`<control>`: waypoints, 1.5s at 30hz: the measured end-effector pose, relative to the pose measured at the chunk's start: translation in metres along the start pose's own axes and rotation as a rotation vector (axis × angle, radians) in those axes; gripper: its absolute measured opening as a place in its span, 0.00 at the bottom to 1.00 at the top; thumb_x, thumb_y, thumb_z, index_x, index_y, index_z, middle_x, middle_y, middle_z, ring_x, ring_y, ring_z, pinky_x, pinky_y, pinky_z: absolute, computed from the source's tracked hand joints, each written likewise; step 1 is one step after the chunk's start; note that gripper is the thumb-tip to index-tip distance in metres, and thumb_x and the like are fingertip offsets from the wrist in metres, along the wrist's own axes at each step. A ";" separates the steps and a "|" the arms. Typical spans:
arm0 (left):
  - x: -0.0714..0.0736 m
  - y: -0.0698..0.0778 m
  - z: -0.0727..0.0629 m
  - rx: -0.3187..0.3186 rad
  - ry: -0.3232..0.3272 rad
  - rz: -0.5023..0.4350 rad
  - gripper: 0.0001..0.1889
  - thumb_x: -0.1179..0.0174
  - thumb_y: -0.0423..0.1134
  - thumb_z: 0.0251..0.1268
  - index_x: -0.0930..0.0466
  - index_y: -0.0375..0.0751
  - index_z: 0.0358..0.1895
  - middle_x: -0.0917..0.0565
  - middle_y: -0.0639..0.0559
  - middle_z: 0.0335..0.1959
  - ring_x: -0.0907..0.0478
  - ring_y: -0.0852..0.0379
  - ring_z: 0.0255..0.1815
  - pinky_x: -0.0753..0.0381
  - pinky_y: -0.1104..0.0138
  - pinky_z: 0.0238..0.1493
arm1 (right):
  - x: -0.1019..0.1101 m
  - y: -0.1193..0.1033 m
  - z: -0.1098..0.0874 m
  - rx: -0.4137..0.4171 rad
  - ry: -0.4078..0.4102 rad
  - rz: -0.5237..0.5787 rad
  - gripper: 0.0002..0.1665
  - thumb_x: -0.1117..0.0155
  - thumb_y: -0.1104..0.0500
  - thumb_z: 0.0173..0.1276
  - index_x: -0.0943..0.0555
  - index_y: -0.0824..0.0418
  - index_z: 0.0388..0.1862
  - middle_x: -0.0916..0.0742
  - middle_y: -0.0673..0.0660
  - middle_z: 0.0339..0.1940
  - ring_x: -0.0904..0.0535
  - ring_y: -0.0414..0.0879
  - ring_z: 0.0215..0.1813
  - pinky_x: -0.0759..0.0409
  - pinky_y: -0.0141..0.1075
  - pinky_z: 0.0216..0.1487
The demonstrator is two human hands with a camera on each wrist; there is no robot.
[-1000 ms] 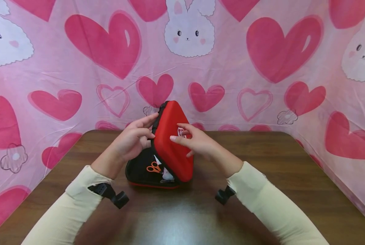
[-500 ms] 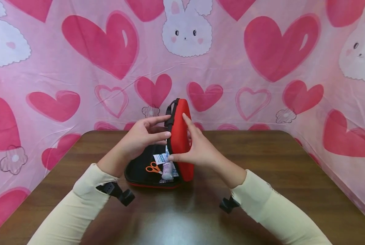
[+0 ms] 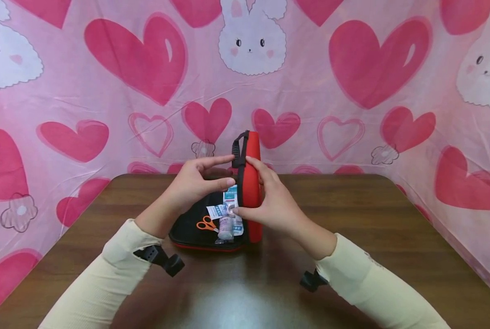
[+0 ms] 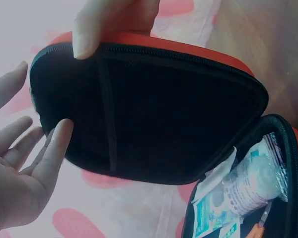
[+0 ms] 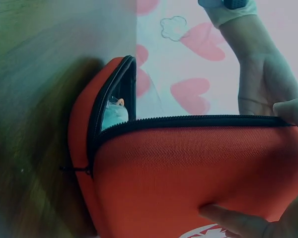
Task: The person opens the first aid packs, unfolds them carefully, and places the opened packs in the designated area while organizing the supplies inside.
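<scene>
A red zippered first-aid case (image 3: 251, 192) stands with its lid upright over the black base. Pinched between thumb and fingers, the lid's rim is held by the right hand (image 3: 279, 208); that thumb (image 4: 85, 42) hooks over the zipper in the left wrist view. The left hand (image 3: 189, 185) is at the handle side, fingers extended, by the black handle (image 3: 236, 151); whether they press on it is hard to tell. Inside the base lie orange-handled scissors (image 3: 206, 223), a wrapped bandage roll (image 3: 226, 228) and blue-white packets (image 3: 230, 194). The lid's black inner side (image 4: 154, 109) has a strap.
The case rests on a brown wooden table (image 3: 331, 219). Behind the table hangs a pink cloth (image 3: 310, 82) with hearts and rabbits. Black wrist cameras (image 3: 173, 265) sit on both cuffs.
The lid has swung up and rightward from half closed to upright, uncovering more of the contents. The right hand has gone from loose fingers by the lid to holding its rim.
</scene>
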State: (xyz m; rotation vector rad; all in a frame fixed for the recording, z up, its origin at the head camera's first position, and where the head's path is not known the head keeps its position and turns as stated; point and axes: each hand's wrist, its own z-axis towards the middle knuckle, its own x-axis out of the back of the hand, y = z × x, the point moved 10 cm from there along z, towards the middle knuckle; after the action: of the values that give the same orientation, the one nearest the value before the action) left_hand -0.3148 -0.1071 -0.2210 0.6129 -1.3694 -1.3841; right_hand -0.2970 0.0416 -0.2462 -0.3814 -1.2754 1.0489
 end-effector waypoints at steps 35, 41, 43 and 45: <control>0.094 -0.109 -0.049 0.173 0.175 0.134 0.29 0.32 0.39 0.61 0.26 0.31 0.63 0.19 0.39 0.56 0.20 0.48 0.54 0.20 0.65 0.51 | 0.059 0.051 -0.039 -0.112 0.058 0.166 0.60 0.23 0.59 0.54 0.53 0.53 0.75 0.30 0.61 0.65 0.27 0.58 0.62 0.23 0.51 0.58; 0.105 -0.156 -0.066 0.355 0.153 0.208 0.36 0.31 0.44 0.60 0.33 0.30 0.68 0.28 0.29 0.63 0.25 0.37 0.59 0.19 0.54 0.52 | 0.065 0.073 -0.050 -0.167 0.082 0.166 0.60 0.25 0.60 0.55 0.57 0.57 0.74 0.33 0.64 0.67 0.31 0.60 0.64 0.30 0.56 0.63; 0.104 -0.170 -0.072 0.415 0.129 0.187 0.38 0.31 0.41 0.60 0.37 0.29 0.70 0.31 0.27 0.64 0.25 0.37 0.57 0.19 0.54 0.50 | 0.067 0.085 -0.054 -0.212 0.084 0.174 0.58 0.27 0.61 0.56 0.57 0.59 0.74 0.32 0.66 0.67 0.31 0.61 0.63 0.30 0.55 0.64; 0.101 -0.181 -0.076 0.458 0.098 0.141 0.40 0.32 0.36 0.61 0.42 0.27 0.72 0.34 0.25 0.66 0.23 0.40 0.55 0.18 0.54 0.48 | 0.066 0.098 -0.059 -0.266 0.079 0.262 0.56 0.30 0.64 0.58 0.58 0.59 0.73 0.33 0.67 0.67 0.30 0.61 0.62 0.27 0.49 0.63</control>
State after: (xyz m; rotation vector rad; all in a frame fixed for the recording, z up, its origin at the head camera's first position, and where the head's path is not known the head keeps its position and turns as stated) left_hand -0.3356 -0.2640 -0.3751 0.8520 -1.6278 -0.9174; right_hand -0.2899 0.1623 -0.2985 -0.8026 -1.3213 1.0717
